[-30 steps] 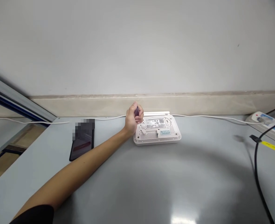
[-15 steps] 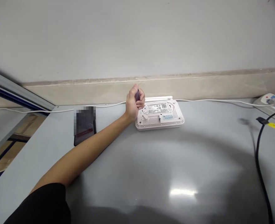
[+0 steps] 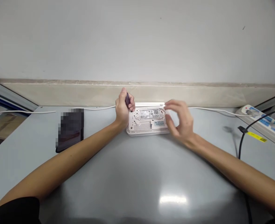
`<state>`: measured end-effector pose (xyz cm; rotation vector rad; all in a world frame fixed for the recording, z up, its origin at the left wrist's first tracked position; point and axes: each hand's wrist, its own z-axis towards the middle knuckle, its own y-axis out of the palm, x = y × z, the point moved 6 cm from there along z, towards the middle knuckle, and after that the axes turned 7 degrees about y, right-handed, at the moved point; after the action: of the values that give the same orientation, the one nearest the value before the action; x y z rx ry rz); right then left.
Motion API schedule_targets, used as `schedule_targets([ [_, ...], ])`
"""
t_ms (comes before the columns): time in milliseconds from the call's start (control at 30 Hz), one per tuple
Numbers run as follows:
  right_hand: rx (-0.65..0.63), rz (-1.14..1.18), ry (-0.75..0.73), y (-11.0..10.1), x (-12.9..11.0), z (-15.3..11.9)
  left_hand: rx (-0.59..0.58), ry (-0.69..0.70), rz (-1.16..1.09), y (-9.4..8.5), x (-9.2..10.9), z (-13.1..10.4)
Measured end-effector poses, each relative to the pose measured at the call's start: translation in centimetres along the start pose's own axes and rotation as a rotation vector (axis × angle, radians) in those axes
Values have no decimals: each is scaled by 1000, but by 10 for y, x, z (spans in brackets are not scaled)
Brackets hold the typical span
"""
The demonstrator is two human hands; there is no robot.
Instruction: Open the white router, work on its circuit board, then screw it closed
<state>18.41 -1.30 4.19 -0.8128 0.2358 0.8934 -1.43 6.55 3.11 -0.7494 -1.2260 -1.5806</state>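
Note:
A white router point(image 3: 142, 127) lies upside down on the grey table, its vented base, labels and QR code facing up. White antennas point(image 3: 149, 104) stretch along its back edge. My left hand point(image 3: 123, 107) is at the router's left back corner, closed around a small dark purple object point(image 3: 127, 100) whose kind I cannot make out. At the router's right side, my right hand point(image 3: 180, 119) is open, thumb and fingers apart around the right end. Slight blur and overlap hide whether those fingers touch it.
A dark phone point(image 3: 69, 132), partly pixelated, lies on the table at left. On the right sit a white power strip point(image 3: 263, 121) and a black cable point(image 3: 241, 143) with a yellow tag point(image 3: 256, 137). A white cable point(image 3: 212, 109) runs along the wall point(image 3: 137, 43).
My right hand has come in from the right edge to the router's right side. My left hand keeps its grip on the purple object. The view has shifted slightly to the right.

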Motion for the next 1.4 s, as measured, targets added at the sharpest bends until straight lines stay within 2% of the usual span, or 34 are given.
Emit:
schedule_targets([
  [67, -46, -40, -61, 12, 1, -7, 69, 81, 13, -3, 6, -2],
  [133, -119, -93, -46, 24, 6, -14, 66, 91, 3, -3, 8, -2],
  [233, -169, -109, 22, 32, 14, -20, -10, 31, -28, -1, 7, 1],
  [367, -218, -113, 54, 35, 17, -20, -178, -74, -28, 3, 1, 7],
  [533, -226, -140, 86, 36, 18, -19, -227, -52, -10, 5, -2, 8],
  [767, -198, -204, 68, 37, 18, -18, -207, -80, -26, 5, -8, 12],
  [933, -272, -302, 3, 38, 14, -21, -192, -67, -36, 5, -7, 10],
  [1167, -344, -415, -49, 40, 11, -24, -7, 48, -14, 1, 8, 6],
  [1300, -343, -467, -32, 41, 10, -25, -58, 10, -24, 3, 7, 9],
  [1400, -362, -509, 4, 42, 8, -26, -162, -32, -28, 4, 6, 13],
])
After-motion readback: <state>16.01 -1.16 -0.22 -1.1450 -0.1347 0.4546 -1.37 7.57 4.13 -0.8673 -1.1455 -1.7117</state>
